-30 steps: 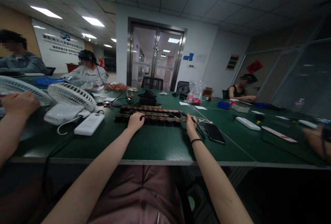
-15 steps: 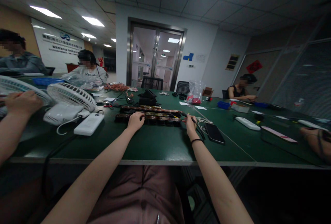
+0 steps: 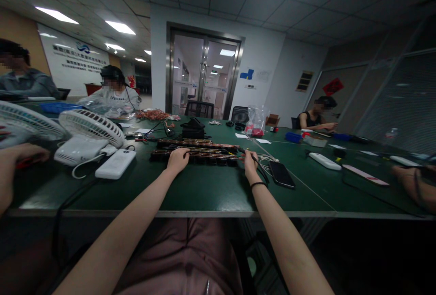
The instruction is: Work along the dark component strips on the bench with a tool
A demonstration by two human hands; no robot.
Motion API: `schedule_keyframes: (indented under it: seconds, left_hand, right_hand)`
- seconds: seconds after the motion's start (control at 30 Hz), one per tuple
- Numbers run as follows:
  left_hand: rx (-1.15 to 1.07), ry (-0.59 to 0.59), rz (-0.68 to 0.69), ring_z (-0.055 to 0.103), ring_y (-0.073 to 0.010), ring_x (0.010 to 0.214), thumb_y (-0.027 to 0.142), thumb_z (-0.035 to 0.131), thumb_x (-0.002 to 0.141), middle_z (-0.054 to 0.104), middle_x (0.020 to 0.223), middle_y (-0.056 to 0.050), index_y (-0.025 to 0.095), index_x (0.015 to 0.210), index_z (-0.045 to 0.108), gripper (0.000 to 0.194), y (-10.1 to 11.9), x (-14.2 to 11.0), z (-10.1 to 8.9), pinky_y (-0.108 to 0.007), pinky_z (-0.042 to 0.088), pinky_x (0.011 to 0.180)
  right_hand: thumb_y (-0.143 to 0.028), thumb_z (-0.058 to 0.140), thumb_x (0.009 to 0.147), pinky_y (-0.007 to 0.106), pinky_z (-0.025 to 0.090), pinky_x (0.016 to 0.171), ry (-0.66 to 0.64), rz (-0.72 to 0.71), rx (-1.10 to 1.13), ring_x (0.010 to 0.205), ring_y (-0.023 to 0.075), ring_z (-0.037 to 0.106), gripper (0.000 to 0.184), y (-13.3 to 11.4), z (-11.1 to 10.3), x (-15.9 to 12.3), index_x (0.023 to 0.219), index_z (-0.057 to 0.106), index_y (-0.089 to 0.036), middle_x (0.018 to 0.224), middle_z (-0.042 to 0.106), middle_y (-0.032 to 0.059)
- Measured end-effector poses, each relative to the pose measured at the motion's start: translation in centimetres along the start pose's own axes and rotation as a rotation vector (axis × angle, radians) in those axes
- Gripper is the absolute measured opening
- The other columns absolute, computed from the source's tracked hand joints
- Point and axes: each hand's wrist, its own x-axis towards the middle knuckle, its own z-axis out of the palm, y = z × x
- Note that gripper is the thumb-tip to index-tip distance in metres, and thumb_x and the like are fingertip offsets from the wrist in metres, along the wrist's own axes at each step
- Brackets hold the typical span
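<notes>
across the foreground, a green table [image 3: 211,197] supports all items listed. at its left stands a white fan [image 3: 90,124], head tilted. between the hands, dark strips [image 3: 211,154] with copper-coloured lines lie in parallel rows, left to right. left hand [image 3: 177,160]: fingers bent on the near row; whether they grip it cannot be told. right hand [image 3: 250,163]: at the right end, fingers drawn narrow around a thin black corded item [image 3: 261,174]. black phone [image 3: 282,175]: flat, right of this hand, beside a loose white cable [image 3: 264,160].
</notes>
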Motion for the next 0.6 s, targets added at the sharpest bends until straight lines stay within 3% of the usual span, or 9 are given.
schedule_keyframes:
  seconds: [0.6]
  left_hand:
    - [0.004,-0.003,0.028,0.067,-0.0262,0.115,0.017,0.051,0.091,0.074,0.12,-0.008,0.018,0.112,0.075,0.031,-0.03,0.05,0.07,-0.042,0.049,0.107]
  right_hand:
    - [-0.037,0.057,0.082,0.028,0.05,0.058,0.004,0.024,0.043,0.052,0.016,0.062,0.013,-0.03,0.01,0.05,0.077,0.053,-0.025,0.065,0.063,-0.0052]
